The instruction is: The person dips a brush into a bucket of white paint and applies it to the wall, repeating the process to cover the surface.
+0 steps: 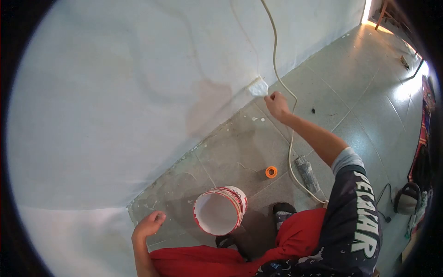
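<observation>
Against the foot of the pale wall [138, 106], a wide paintbrush [258, 87] with white paint on it touches the surface. My right hand [278, 105] grips its handle, arm stretched forward. Fingers loosely curled, my left hand [148, 224] hangs low at the left near the wall's corner, and I see nothing in it. Between my hands a white bucket [220, 210] with red marks on its rim stands on the floor by my feet, a pale interior showing. A damp-looking darker patch [207, 104] marks the wall left of the brush.
A cream cable [276, 51] runs down the wall and across the tiled floor [341, 106]. An orange tape roll [271, 172] and a grey paint roller [308, 173] lie on the tiles. At far right sits a kettle-like item [407, 198] with a black cord.
</observation>
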A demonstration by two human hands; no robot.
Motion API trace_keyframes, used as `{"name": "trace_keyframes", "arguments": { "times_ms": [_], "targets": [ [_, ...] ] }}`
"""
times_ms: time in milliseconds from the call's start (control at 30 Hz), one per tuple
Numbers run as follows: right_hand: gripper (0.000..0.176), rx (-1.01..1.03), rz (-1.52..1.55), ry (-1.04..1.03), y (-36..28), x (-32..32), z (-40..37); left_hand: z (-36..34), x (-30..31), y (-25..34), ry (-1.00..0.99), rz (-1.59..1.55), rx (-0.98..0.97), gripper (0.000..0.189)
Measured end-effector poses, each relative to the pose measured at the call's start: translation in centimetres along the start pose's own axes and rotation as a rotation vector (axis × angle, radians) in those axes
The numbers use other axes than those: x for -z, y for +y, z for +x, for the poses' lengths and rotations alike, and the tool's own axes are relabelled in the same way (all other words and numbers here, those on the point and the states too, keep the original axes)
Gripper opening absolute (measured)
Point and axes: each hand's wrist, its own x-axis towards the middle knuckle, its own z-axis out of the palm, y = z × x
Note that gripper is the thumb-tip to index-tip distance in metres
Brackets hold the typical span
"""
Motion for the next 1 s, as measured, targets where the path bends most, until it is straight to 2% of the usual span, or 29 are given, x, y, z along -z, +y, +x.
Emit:
{"name": "trace_keyframes", "arguments": {
  "times_ms": [133,167,233,300,433,567,633,767,833,867,1000],
  "targets": [
    [0.04,-0.01,0.004,-0.016,-6.3,4.4,0.9,0.4,-0.6,-2.6,0.03,-0.063,-0.034,0.044],
    [0.04,0.058,0.036,0.007,-8.4,6.1,0.4,0.7,-0.8,-2.7,0.043,-0.084,-0.057,0.044],
    [0.039,0.12,0.065,0.029,-9.2,7.1,0.2,0.5,-0.5,-1.6,0.047,-0.06,-0.048,0.045],
    [0.039,0.225,0.254,0.065,-8.9,7.2,0.2,0.7,-0.3,-1.0,0.053,-0.033,-0.039,0.046],
    [0.037,0.298,0.308,0.087,-4.3,2.8,2.2,0.3,0.1,1.4,0.058,-0.016,-0.058,0.048],
    [0.037,0.141,0.007,0.071,4.3,-2.7,3.3,0.2,0.0,1.5,0.051,-0.004,-0.065,0.049],
    [0.034,-0.046,-0.062,0.006,7.2,-3.3,2.5,0.4,-0.3,0.5,0.061,-0.014,-0.083,0.05],
    [0.032,-0.105,-0.16,-0.052,9.9,-3.9,2.6,-0.3,-0.4,-1.1,0.065,-0.009,-0.057,0.049],
    [0.029,-0.159,-0.063,-0.083,8.3,-3.4,3.1,-0.7,-0.3,-1.0,0.062,-0.015,-0.039,0.048],
    [0.029,-0.114,-0.072,-0.074,7.1,-3.0,3.6,-0.8,-0.2,-1.0,0.06,-0.012,-0.024,0.047],
    [0.032,0.043,0.0,-0.006,-4.6,2.2,1.9,-0.2,-0.2,-1.6,0.046,-0.038,-0.022,0.046]
  ]
}}
